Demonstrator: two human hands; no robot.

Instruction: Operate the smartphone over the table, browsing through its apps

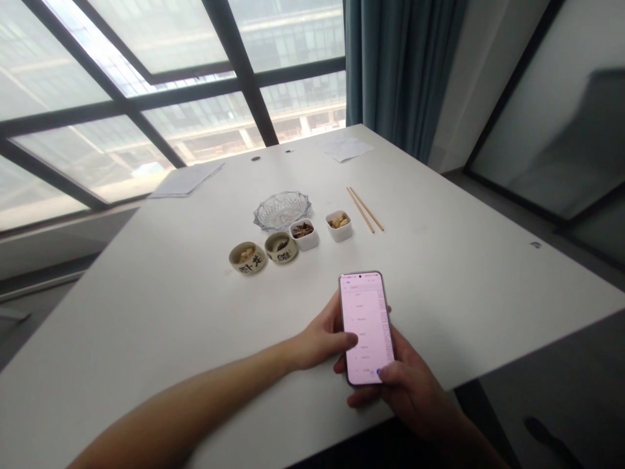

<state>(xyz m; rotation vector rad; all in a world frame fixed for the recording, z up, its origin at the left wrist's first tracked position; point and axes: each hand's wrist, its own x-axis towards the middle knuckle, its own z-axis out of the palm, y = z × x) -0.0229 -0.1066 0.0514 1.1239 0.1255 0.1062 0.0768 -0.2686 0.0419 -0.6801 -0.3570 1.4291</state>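
A smartphone (368,326) with a lit, pinkish-white screen is held upright in both hands over the near edge of the table. My left hand (319,339) grips its left side, the thumb lying on the screen and the fingers hidden behind. From the lower right, my right hand (410,384) wraps round the phone, its thumb touching a blue spot near the bottom of the screen. The text on the screen is too small to read. Nearest beyond the phone is a white square dish (340,232) with pale yellowish pieces in it.
Left of that dish stand another white dish (307,242) with dark brown pieces and two beige bowls (251,264) with black characters. Behind them sits a clear glass bowl (283,210). Chopsticks (365,210) lie to the right. Papers (185,180) rest on the white table (195,286) by the window.
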